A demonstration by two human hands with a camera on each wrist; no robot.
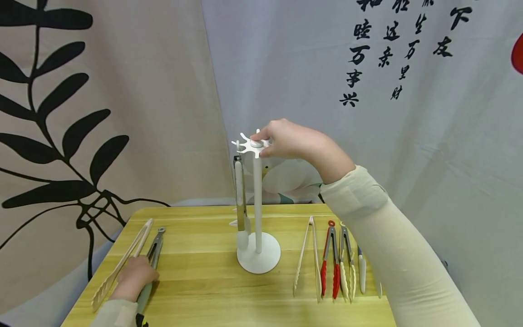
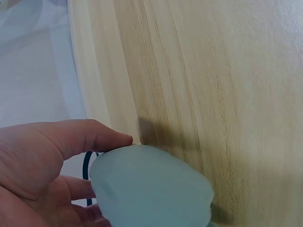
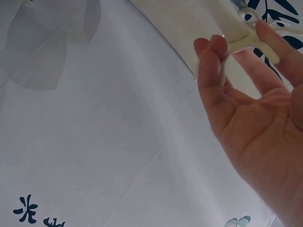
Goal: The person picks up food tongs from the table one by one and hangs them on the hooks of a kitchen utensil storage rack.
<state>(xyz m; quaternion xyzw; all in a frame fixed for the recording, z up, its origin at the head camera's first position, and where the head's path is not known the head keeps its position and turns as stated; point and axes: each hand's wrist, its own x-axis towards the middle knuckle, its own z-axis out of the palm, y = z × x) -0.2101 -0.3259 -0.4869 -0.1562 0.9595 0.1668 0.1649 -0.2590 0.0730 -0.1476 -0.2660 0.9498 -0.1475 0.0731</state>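
Note:
A white utensil stand [image 1: 258, 195] with a ring of hooks on top stands on the table. My right hand [image 1: 292, 141] grips the hooked top from above; in the right wrist view its fingers [image 3: 210, 80] curl about the hooks. From a left hook hangs a pair of metal tongs [image 1: 240, 195] with a pale tip. At the table's left my left hand [image 1: 135, 277] holds grey-green-tipped metal tongs [image 1: 155, 254]. The left wrist view shows the thumb against the rounded grey-green tip [image 2: 151, 187], with the other fingers partly hidden behind it. Beige tongs [image 1: 104, 288] lie just left of that hand.
On the right lie white tongs [image 1: 306, 254], red-tipped tongs [image 1: 330, 259], cream-tipped tongs [image 1: 347, 263] and a white-handled utensil [image 1: 362, 272], partly beside my right sleeve. The wooden table [image 1: 196, 281] ends at a cloth backdrop [image 1: 171, 113].

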